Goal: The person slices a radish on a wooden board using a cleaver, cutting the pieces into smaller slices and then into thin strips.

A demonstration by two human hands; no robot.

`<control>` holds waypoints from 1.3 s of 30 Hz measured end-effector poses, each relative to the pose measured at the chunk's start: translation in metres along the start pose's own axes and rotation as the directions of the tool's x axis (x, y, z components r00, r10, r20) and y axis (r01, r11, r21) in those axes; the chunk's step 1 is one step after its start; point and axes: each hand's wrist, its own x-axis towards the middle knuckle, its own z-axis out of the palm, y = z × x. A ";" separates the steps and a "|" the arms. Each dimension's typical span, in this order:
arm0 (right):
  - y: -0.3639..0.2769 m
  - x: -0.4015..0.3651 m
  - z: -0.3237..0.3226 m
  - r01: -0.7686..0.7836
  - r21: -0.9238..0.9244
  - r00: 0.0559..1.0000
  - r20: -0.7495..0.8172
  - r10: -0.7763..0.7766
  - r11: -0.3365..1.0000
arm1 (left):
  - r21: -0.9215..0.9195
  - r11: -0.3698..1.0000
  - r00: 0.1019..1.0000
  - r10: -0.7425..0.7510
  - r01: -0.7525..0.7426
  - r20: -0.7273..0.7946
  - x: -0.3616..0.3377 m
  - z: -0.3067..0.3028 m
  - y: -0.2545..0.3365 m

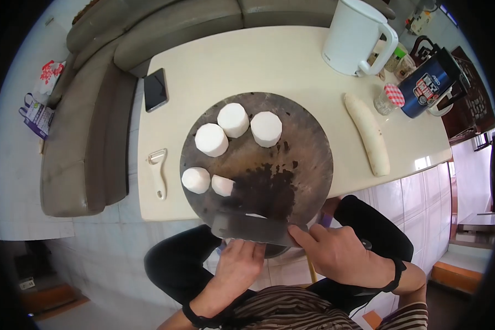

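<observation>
My right hand [341, 256] is closed around the handle of a cleaver [256, 228], whose wide blade lies across the near edge of a round, dark chopping board [308, 165]. Fingers bent and together, my left hand [239, 267] meets the near side of the blade; anything under its fingertips is hidden. A thin white sliver [256, 215] shows just beyond the blade. Three thick white radish chunks [235, 120] stand at the board's far side. Two smaller radish pieces [196, 180] sit at its left, beside a wet dark patch.
A whole white radish [368, 135] lies right of the board on the cream table [203, 63]. Left of the board are a peeler [158, 173] and a phone [155, 89]. A white kettle [352, 38], a jar [389, 100] and a blue flask [429, 82] stand at the far right.
</observation>
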 end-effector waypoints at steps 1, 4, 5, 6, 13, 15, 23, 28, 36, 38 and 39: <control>0.001 -0.001 0.001 0.025 -0.009 1.000 0.000 -0.025 1.000 | -0.010 1.000 1.000 -0.001 0.001 0.012 0.000 0.000 0.000; 0.004 -0.001 -0.002 0.060 -0.002 0.998 0.011 -0.060 0.998 | 0.008 1.000 1.000 0.007 -0.007 0.010 0.000 0.000 0.000; 0.006 0.000 -0.003 0.075 0.004 0.997 0.013 -0.075 0.997 | 0.013 1.000 1.000 0.003 -0.003 -0.005 0.000 0.000 0.001; 0.007 0.001 -0.005 0.071 0.008 0.997 0.019 -0.071 0.997 | 0.018 1.000 1.000 -0.003 0.003 -0.022 0.000 0.000 0.002; 0.009 0.009 -0.011 0.079 0.033 0.996 0.049 -0.081 0.996 | -0.017 1.000 0.999 -0.016 0.017 0.028 -0.001 -0.003 0.000; 0.007 0.014 -0.006 0.083 0.008 0.995 0.054 -0.083 0.997 | -0.032 0.999 1.000 -0.010 0.009 -0.030 0.002 -0.002 0.000; -0.001 0.033 0.005 0.022 0.009 0.996 -0.082 -0.022 1.000 | 0.038 0.999 1.000 0.015 -0.016 0.007 0.007 -0.007 0.002; -0.001 0.021 -0.004 0.049 0.043 0.998 -0.029 -0.048 0.998 | 0.022 1.000 1.000 0.005 -0.005 0.012 0.000 -0.006 0.002; -0.011 0.032 0.006 0.031 -0.037 0.999 -0.028 -0.032 0.999 | 0.009 1.000 1.000 -0.007 0.007 0.025 0.001 -0.006 0.004; -0.014 0.037 0.007 0.092 -0.097 0.994 -0.044 -0.096 0.991 | 0.025 1.000 0.999 -0.004 0.003 0.049 0.001 -0.006 0.004; -0.011 0.037 0.007 0.090 -0.099 0.994 -0.049 -0.096 0.991 | 0.041 0.999 0.998 -0.009 0.006 0.069 0.000 -0.005 0.005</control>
